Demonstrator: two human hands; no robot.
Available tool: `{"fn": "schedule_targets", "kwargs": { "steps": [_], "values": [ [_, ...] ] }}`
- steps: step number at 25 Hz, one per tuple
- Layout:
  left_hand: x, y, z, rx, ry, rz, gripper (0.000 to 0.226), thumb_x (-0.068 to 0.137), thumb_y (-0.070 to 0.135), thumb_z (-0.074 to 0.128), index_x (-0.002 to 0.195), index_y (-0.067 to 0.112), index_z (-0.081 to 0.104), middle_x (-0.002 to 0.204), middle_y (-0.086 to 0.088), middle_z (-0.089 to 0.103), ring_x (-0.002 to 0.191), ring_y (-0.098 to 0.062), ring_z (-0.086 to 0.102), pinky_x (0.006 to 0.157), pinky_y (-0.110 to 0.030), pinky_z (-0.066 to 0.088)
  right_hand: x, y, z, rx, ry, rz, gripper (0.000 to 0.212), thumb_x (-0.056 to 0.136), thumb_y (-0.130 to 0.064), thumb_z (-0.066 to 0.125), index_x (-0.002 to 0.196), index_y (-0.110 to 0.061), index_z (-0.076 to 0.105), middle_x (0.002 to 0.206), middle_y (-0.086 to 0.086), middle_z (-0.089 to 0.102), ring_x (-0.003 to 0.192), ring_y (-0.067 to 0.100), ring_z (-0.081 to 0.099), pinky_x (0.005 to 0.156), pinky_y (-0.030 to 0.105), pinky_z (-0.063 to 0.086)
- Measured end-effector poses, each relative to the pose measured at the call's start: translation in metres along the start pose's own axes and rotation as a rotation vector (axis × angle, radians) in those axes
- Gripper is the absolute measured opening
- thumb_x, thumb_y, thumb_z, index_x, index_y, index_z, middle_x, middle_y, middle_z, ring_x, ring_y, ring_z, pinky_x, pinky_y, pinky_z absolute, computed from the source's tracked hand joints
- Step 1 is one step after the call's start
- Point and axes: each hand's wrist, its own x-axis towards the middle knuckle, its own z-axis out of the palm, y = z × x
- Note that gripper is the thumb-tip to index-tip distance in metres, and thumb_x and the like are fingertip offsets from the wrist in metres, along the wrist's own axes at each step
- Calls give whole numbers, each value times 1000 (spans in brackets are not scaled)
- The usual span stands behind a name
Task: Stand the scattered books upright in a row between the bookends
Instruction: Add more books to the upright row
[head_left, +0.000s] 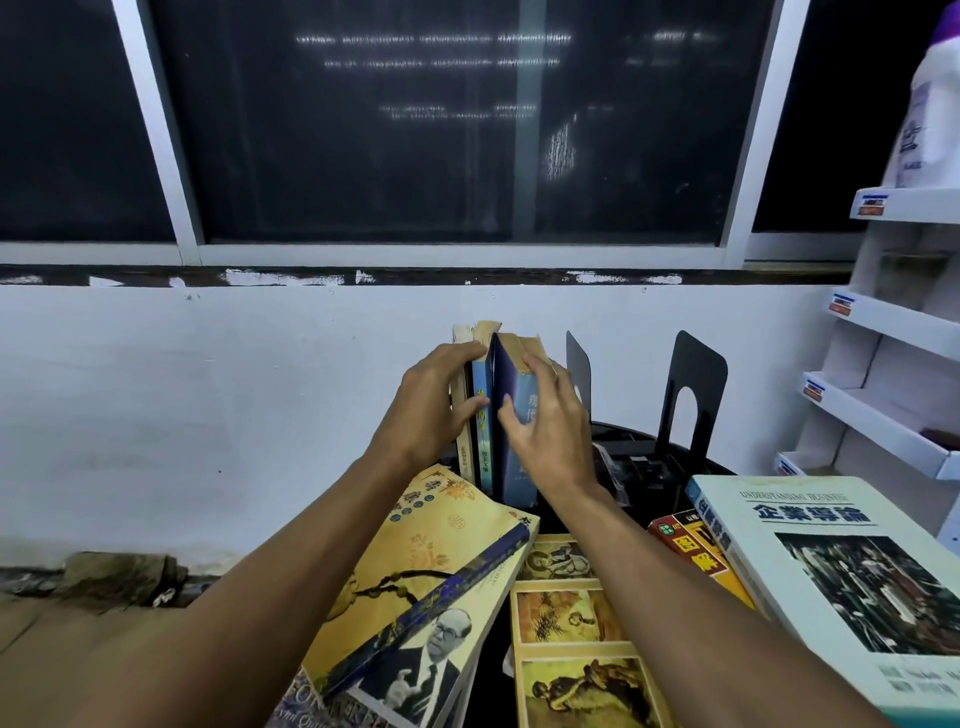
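Three books stand upright against the wall: a cream one, a blue-spined one (481, 415) and a dark blue one (511, 374). My left hand (434, 402) presses on their left side, its fingers over the top and its thumb on the spines. Resting flat against the dark blue book's cover is my right hand (545, 431). Two black metal bookends stand to the right, a near one (578, 371) and a larger one (693, 387). Loose books lie flat in front: a yellow one (441, 540), a picture-covered one (571, 623), a red one (693, 551) and a big white one (831, 582).
The books rest on a dark round table (639, 462). A white wall and dark window lie behind. White shelves (883, 364) with price tags stand at the right, a white bottle (930, 114) on top. Rubble lies on the floor at the left.
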Motion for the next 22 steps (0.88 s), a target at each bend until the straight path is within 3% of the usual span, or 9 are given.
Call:
{"fn": "schedule_targets", "kwargs": {
  "steps": [2, 6, 9, 13, 16, 19, 22],
  "values": [
    [0, -1, 1, -6, 2, -6, 56, 84, 15, 80, 136, 15, 59, 135, 0, 62, 125, -10, 54, 98, 5, 24, -2, 2, 2, -4, -21, 14, 57, 90, -24, 70, 143, -12, 50, 139, 13, 54, 103, 34, 67, 84, 43, 58],
    [1, -2, 2, -10, 7, 1, 57, 85, 17, 80, 137, 18, 59, 136, 2, 61, 124, -5, 52, 97, 6, 24, 1, 4, -1, 29, -56, 32, 56, 93, -26, 68, 145, -15, 48, 144, 9, 50, 115, 29, 62, 92, 34, 52],
    [0, -3, 1, -18, 12, -9, 57, 85, 17, 80, 138, 19, 58, 138, 3, 60, 125, -3, 51, 97, 7, 24, 2, 7, -8, 100, -184, 23, 60, 95, -31, 67, 149, -21, 43, 149, 2, 43, 129, 19, 51, 99, 21, 37],
    [0, -1, 2, -33, -13, -36, 57, 88, 15, 77, 141, 21, 55, 142, 4, 57, 131, -9, 50, 95, 8, 23, 10, 19, -31, 138, -410, 1, 66, 95, -28, 66, 153, -29, 34, 155, -3, 36, 141, 15, 37, 109, 23, 28],
    [-1, 0, 3, -44, -28, -60, 59, 89, 13, 75, 143, 23, 53, 145, 4, 55, 132, -10, 49, 99, 0, 28, 13, 22, -39, 128, -536, -32, 70, 97, -16, 63, 155, -36, 29, 159, -5, 29, 146, 14, 30, 111, 22, 23],
    [-2, 3, 3, -61, -26, -74, 59, 89, 13, 75, 143, 21, 53, 145, 2, 55, 134, -11, 49, 104, -12, 33, 13, 20, -34, 150, -505, -25, 68, 98, -15, 64, 154, -35, 32, 159, -6, 31, 146, 14, 29, 112, 22, 23],
    [-2, 4, 2, -65, -26, -77, 59, 89, 12, 75, 144, 19, 53, 144, 1, 56, 133, -12, 50, 105, -14, 33, 15, 18, -27, 170, -466, -11, 67, 96, -16, 66, 152, -36, 36, 158, -4, 34, 146, 17, 31, 118, 33, 29]
  ]
}}
